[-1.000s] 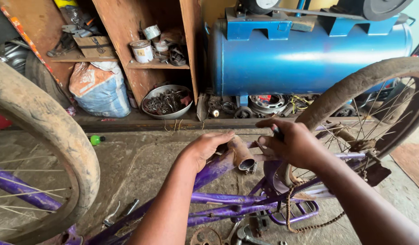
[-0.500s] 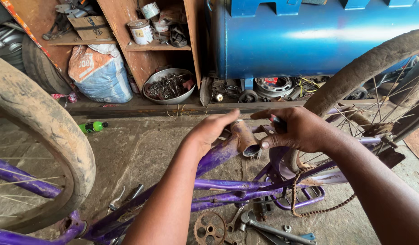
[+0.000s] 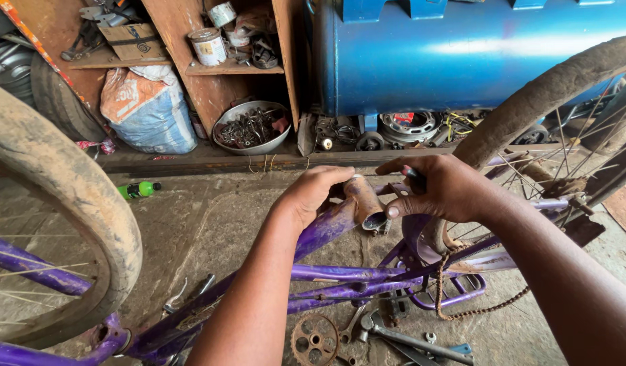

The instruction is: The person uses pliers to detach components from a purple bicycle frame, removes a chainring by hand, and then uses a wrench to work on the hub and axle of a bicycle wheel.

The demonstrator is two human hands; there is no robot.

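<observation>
A purple bicycle frame lies upside down in front of me, wheels up. My left hand wraps around the frame tube just below its rusty bottom bracket shell. My right hand is closed on a small dark tool and its thumb touches the open end of the shell. A rusty chain hangs loose under the right hand. The muddy front tyre stands at the left, the rear tyre at the right.
On the concrete floor lie a rusty chainring, wrenches and a green bottle. Behind stand a blue compressor tank, wooden shelves with cans, a metal bowl of parts and a blue sack.
My view has tilted slightly down and closer. Both hands stay at the bottom bracket shell, with only small shifts of the right hand's fingers.
</observation>
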